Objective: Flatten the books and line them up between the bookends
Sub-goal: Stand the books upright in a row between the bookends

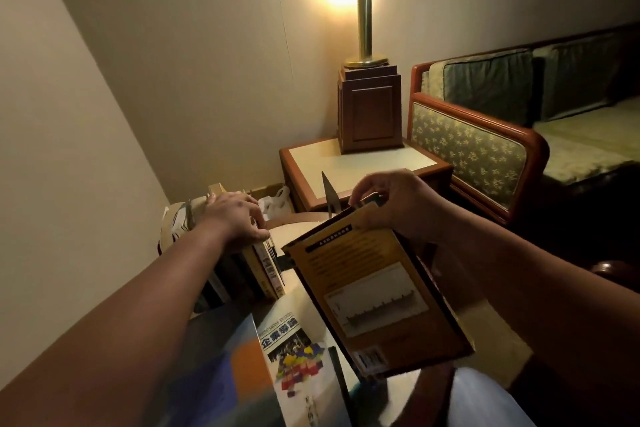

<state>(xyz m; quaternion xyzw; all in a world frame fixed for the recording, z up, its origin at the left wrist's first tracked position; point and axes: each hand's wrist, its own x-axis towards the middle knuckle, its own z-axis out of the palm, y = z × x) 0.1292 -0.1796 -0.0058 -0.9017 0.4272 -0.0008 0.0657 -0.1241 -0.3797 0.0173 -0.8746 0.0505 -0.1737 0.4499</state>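
Yellow book [374,291], tilted, pinched by right hand [391,204]; left hand [235,218] palm-down atop upright books [256,270].

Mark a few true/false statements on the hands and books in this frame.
1. The right hand grips the yellow book by its far end. True.
2. The left hand is clear of every book. False: it rests on top of the row of upright books.
3. The yellow book already stands in the row. False: it is held tilted, apart from the row.
4. The lamp is lit. True.
5. The white book lies flat in the foreground. True.
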